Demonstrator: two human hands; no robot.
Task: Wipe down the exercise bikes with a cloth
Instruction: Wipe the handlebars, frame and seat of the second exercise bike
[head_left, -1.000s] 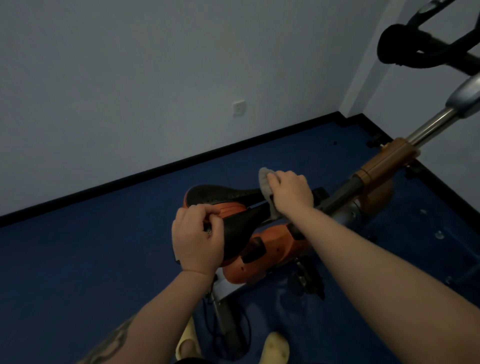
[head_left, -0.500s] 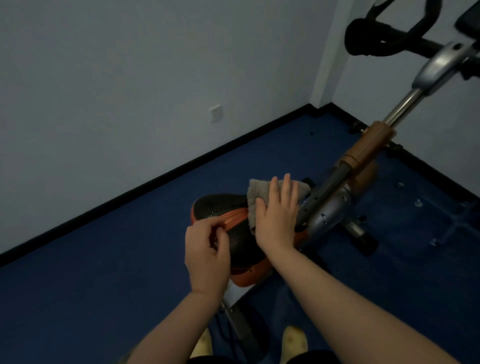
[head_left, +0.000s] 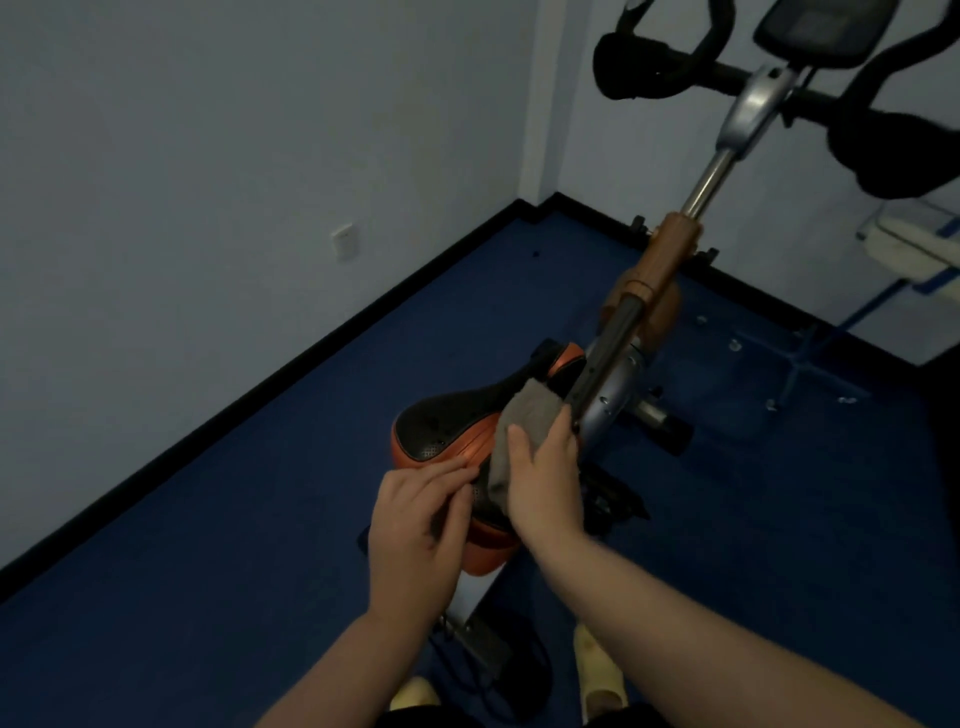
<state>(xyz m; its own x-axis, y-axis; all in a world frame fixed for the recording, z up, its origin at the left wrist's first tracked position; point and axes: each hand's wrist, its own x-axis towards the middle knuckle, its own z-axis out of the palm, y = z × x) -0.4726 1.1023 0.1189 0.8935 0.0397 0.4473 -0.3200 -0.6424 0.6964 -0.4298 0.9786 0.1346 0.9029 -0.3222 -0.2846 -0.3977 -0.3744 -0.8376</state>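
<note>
My right hand (head_left: 545, 478) gripped the grey cloth (head_left: 519, 431) on the saddle (head_left: 441, 431); left hand (head_left: 421, 514), fingers loosely extended, steadied its near edge. Saddle wipe underway, I'd judge; handlebars (head_left: 644, 67) beyond looked untouched.

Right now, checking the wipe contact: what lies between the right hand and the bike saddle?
The grey cloth, held by the right hand against the saddle, in the head view.
</note>
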